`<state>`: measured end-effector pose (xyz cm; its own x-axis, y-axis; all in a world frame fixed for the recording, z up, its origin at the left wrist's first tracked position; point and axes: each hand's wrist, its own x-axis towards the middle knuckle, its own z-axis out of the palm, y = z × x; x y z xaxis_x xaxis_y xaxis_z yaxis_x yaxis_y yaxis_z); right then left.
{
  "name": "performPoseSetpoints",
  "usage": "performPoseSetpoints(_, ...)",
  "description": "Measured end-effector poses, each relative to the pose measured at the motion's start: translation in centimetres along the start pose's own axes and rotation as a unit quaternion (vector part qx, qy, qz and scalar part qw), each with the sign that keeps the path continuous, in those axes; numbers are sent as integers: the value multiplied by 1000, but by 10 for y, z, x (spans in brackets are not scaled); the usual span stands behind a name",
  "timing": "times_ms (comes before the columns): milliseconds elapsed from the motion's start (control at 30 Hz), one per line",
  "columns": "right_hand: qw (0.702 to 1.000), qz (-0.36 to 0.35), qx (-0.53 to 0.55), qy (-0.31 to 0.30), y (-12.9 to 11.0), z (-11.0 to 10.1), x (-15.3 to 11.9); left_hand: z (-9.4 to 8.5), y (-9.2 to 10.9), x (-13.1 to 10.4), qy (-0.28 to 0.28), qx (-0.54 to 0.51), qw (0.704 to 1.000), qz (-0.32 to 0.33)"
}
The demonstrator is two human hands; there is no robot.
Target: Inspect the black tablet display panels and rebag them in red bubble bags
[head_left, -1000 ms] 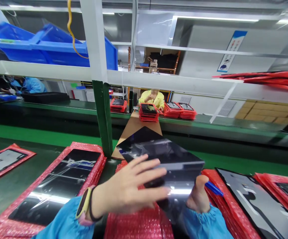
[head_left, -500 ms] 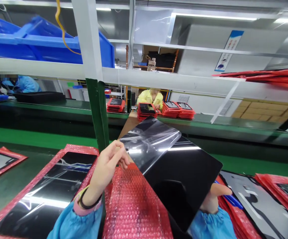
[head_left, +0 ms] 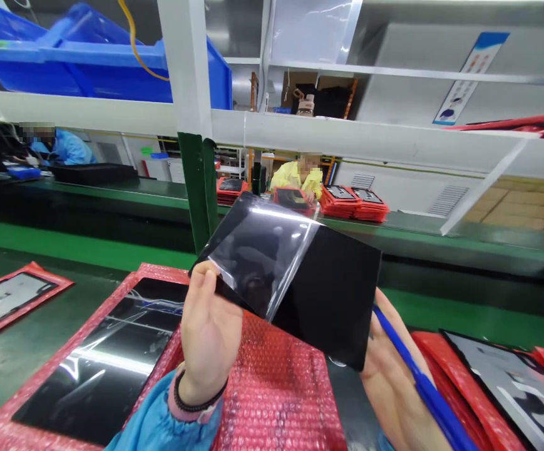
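Fingers of my left hand [head_left: 210,332] were bent nearly closed at the left end of the black panel [head_left: 332,282], with their tips and the thumb gathered at its near corner. This hand came up from below, the wrist under the palm and the palm facing partly toward the camera. My right hand [head_left: 394,369] reached up at the right end, palm turned inward, with the blue pen [head_left: 419,379] across it. Its fingertips were hidden, so I could not tell how far they were closed, but the hand touched the panel's edge.

The panel was in the air between both hands, above the red bubble wrap [head_left: 285,388]. Its glossy face was turned to the camera, and its long axis ran slantwise, from the far left down to the near right. Clear film [head_left: 262,250] covered its left part, and the film's creased edge crossed the panel's width.
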<state>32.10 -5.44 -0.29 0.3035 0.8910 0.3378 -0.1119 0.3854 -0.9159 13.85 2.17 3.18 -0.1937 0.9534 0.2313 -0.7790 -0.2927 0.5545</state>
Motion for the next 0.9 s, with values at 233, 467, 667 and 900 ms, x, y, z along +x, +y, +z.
performPoseSetpoints(233, 993, -32, -107, 22, -3, 12, -13, 6, 6, -9, 19, -14, 999, 49)
performPoseSetpoints(467, 998, -9, 14, -64, -11, 17, -22, -3, 11, 11, 46, -40, 998, 23)
performPoseSetpoints(667, 992, -4, 73, -100, -3, 18, -27, -9, 14, 21, 33, -22, 999, 22)
performPoseSetpoints(900, 992, 81, 12, -93, -19, 22, -27, -15, 13, 30, 77, 41, 994, 60)
